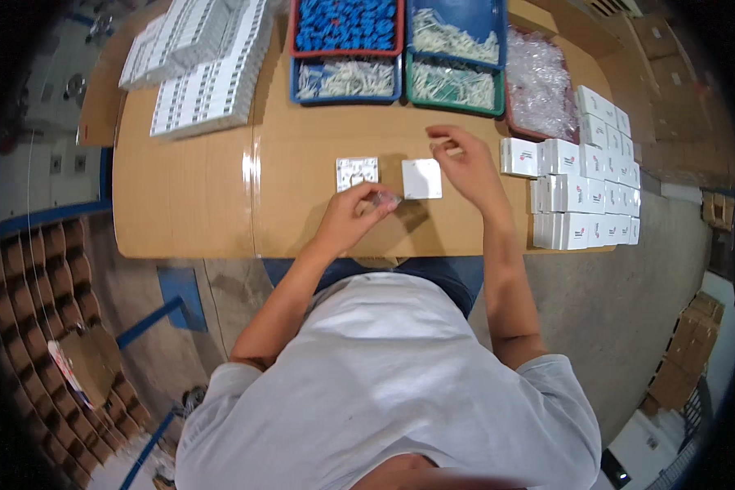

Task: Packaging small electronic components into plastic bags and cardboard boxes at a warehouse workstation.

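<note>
Table (184, 200): tan, cardboard-like surface across the upper middle of the frame, with a shiny strip running down it left of centre.
Floor (335, 314): grey and scuffed, showing below the table edge on both sides of the person.
Lower left of the room: a brown cardboard grid (28, 314) of many cells, beside a blue metal plate (186, 298).
Right side of the room: stacked brown cartons (688, 355) near the frame's edge.
Trays, upper middle: a red tray (348, 54) of blue parts; an upper blue tray (457, 60), a lower blue tray (347, 101) and a green tray (457, 108) of pale parts; a dark red tray (539, 133) of clear plastic at upper right.
Box print: white boxes (594, 196) at right carry small red and dark print; white stacks (204, 94) at upper left show rows of dark marks. All too small to read.
Plates: a fitted white square (357, 169) and a plain white square (421, 181) lie side by side at centre.
Left hand (355, 214): thumb and fingers together on a small clear plastic item (389, 198), just below and between the squares.
Right hand (468, 167): raised right of the plain square, fingers curled; cannot tell whether they pinch anything.
</note>
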`<state>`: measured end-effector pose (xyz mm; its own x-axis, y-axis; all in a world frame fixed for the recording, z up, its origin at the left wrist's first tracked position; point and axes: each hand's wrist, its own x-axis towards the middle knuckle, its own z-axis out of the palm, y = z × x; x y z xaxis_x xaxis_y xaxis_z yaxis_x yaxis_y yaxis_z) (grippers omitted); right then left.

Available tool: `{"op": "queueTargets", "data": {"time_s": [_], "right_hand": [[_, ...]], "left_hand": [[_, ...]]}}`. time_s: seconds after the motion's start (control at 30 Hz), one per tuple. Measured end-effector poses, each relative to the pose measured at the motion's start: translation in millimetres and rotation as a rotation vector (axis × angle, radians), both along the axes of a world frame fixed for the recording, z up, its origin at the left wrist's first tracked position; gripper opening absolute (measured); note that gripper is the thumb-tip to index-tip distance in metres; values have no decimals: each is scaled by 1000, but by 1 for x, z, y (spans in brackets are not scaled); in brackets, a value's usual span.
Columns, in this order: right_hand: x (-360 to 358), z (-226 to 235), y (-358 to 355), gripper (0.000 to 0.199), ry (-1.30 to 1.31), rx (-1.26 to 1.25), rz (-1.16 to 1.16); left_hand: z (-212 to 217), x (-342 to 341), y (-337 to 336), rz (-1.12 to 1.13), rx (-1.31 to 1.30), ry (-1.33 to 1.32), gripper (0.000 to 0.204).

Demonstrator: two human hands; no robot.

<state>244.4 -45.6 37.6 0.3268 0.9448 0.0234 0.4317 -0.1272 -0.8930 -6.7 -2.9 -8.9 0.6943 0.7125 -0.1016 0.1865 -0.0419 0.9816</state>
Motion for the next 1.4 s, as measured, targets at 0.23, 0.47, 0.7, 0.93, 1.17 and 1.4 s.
{"op": "queueTargets", "data": {"time_s": [0.23, 0.47, 0.7, 0.93, 1.17, 1.4], "right_hand": [[105, -47, 102, 31, -270, 99, -316], [107, -57, 197, 42, -782, -18, -121], [140, -65, 229, 43, -866, 18, 51], [219, -62, 253, 37, -778, 74, -34], [242, -46, 248, 32, -566, -13, -66], [231, -41, 237, 22, -114, -86, -148]], "left_hand": [[2, -3, -16, -34, 20, 5, 24], [4, -11, -18, -15, 78, 39, 24], [3, -29, -11, 68, 86, 53, 24], [5, -22, -10, 70, 27, 81, 24], [-3, -16, -7, 46, 43, 43, 24], [2, -7, -10, 41, -5, 25, 24]]}}
